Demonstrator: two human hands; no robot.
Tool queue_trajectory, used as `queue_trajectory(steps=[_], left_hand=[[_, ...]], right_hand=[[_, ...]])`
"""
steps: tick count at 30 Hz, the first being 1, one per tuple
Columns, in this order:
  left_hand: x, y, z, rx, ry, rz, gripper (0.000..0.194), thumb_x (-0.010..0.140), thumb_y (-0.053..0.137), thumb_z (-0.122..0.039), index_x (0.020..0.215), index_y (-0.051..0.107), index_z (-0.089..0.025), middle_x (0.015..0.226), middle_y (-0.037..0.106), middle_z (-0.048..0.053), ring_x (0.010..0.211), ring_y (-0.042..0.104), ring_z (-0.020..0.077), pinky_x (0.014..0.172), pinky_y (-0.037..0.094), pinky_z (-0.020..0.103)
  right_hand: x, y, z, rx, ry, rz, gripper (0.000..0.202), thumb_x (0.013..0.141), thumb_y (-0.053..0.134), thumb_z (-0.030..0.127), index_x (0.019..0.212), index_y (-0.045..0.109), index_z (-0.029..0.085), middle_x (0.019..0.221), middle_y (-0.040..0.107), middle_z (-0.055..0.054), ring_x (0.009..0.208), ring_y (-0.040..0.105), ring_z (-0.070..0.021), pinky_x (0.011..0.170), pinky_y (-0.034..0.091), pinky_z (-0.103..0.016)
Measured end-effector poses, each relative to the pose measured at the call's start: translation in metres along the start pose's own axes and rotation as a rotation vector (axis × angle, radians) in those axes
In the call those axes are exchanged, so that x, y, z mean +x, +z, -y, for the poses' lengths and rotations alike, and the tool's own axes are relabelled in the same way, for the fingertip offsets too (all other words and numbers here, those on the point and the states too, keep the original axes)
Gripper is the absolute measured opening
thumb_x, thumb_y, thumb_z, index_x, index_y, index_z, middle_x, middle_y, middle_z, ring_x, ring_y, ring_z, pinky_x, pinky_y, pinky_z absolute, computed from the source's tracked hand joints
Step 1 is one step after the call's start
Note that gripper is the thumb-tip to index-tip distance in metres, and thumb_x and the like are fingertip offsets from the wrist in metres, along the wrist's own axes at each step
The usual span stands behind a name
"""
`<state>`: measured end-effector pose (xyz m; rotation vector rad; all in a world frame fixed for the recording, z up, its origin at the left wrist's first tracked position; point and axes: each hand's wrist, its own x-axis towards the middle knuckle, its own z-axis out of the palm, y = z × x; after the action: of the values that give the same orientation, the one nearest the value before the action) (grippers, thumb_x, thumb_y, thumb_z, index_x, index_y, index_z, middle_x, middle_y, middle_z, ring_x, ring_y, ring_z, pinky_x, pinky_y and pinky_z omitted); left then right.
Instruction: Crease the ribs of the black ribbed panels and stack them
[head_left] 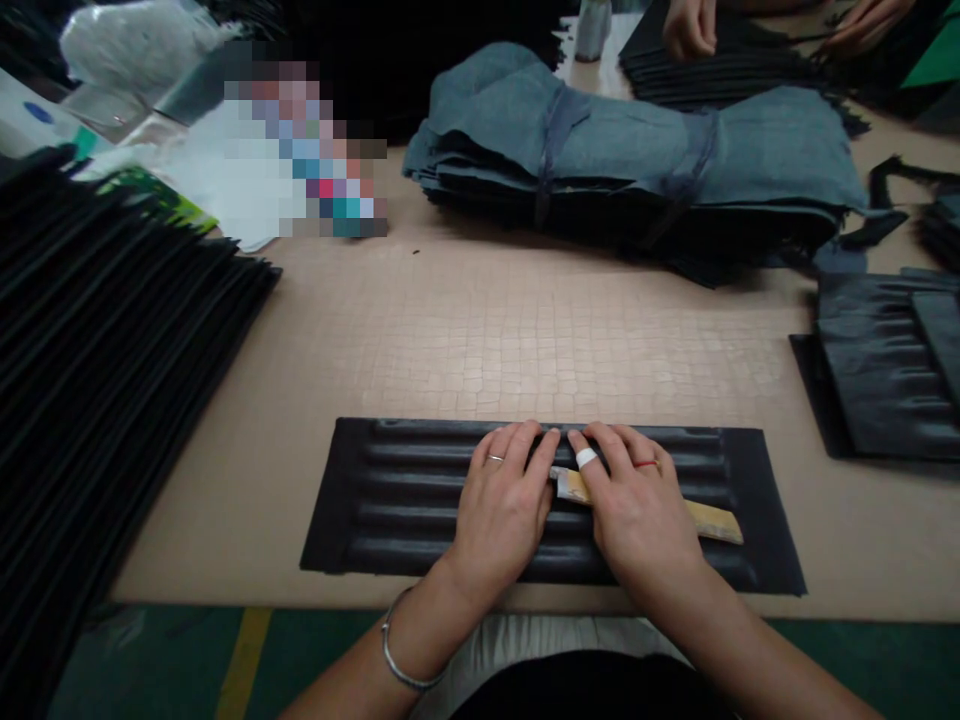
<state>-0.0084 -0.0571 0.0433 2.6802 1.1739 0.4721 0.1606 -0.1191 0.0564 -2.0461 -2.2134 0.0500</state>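
Near edge of tan tabletop [525, 330]: ribbed black panel [409, 500] lying flat, left hand [501, 510] and right hand [637, 510] palm-down over its middle, fingertips at its far edge, fingers slightly bent and a little spread, pressing rather than gripping the panel. Yellow-handled tool [716, 522] slants beneath right hand, one end showing between the hands; whether right fingers grip it, cannot tell. Tied grey-blue fabric bundle [630, 150] beyond.

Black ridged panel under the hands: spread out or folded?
Spread out: the panel lies flat on the table, all four corners showing, left hand and right hand resting on it.
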Motion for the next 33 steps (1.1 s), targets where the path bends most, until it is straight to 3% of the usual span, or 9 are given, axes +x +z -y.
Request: queue_trajectory(steps=[9, 15, 19, 25, 29, 33], left_hand=[[0.011, -0.005, 0.001, -0.016, -0.016, 0.056, 0.041, 0.092, 0.058, -0.014, 0.133, 0.063, -0.017, 0.131, 0.067, 0.013, 0.121, 0.061, 0.0305, 0.102, 0.051, 0.050], [0.005, -0.005, 0.007, 0.001, 0.016, -0.012, 0.037, 0.098, 0.053, -0.016, 0.134, 0.062, -0.013, 0.129, 0.067, 0.014, 0.120, 0.061, 0.0290, 0.105, 0.050, 0.049], [0.002, -0.004, 0.013, -0.002, 0.026, -0.024, 0.039, 0.096, 0.053, -0.015, 0.134, 0.062, -0.012, 0.128, 0.066, 0.016, 0.119, 0.060, 0.0306, 0.103, 0.053, 0.050], [-0.006, -0.008, 0.024, 0.053, -0.036, -0.069, 0.035, 0.098, 0.058, -0.017, 0.132, 0.064, -0.014, 0.125, 0.064, 0.016, 0.117, 0.059, 0.0315, 0.103, 0.053, 0.054], [-0.007, -0.009, 0.024, 0.026, 0.002, -0.047, 0.037, 0.099, 0.053, -0.015, 0.134, 0.064, -0.017, 0.127, 0.064, 0.015, 0.119, 0.059, 0.0305, 0.109, 0.048, 0.059], [-0.012, -0.012, 0.030, 0.038, -0.038, -0.068, 0.035, 0.099, 0.054, -0.017, 0.133, 0.064, -0.015, 0.126, 0.065, 0.015, 0.119, 0.059, 0.0290, 0.108, 0.051, 0.054]], right_hand=[[0.005, 0.000, 0.003, 0.020, 0.036, 0.022, 0.044, 0.094, 0.059, 0.014, 0.138, 0.065, 0.019, 0.145, 0.059, -0.009, 0.129, 0.047, -0.0334, 0.105, 0.036, -0.053], [0.006, 0.000, 0.004, 0.063, 0.010, 0.007, 0.046, 0.095, 0.054, 0.009, 0.140, 0.062, 0.014, 0.145, 0.059, -0.012, 0.130, 0.046, -0.0325, 0.107, 0.037, -0.051], [0.011, 0.000, 0.010, 0.090, 0.010, 0.010, 0.042, 0.097, 0.051, 0.009, 0.136, 0.065, 0.017, 0.145, 0.059, -0.010, 0.130, 0.047, -0.0315, 0.109, 0.037, -0.052], [0.007, -0.001, 0.005, 0.074, 0.037, -0.026, 0.047, 0.093, 0.051, 0.004, 0.138, 0.062, 0.010, 0.140, 0.060, -0.014, 0.127, 0.049, -0.0324, 0.106, 0.039, -0.050], [0.012, 0.000, 0.013, 0.097, -0.005, -0.025, 0.041, 0.096, 0.053, 0.007, 0.135, 0.064, 0.014, 0.141, 0.061, -0.011, 0.127, 0.049, -0.0317, 0.107, 0.037, -0.052], [0.015, 0.001, 0.021, 0.099, -0.013, -0.029, 0.044, 0.095, 0.051, 0.005, 0.136, 0.063, 0.015, 0.139, 0.062, -0.011, 0.126, 0.051, -0.0317, 0.106, 0.038, -0.052]])
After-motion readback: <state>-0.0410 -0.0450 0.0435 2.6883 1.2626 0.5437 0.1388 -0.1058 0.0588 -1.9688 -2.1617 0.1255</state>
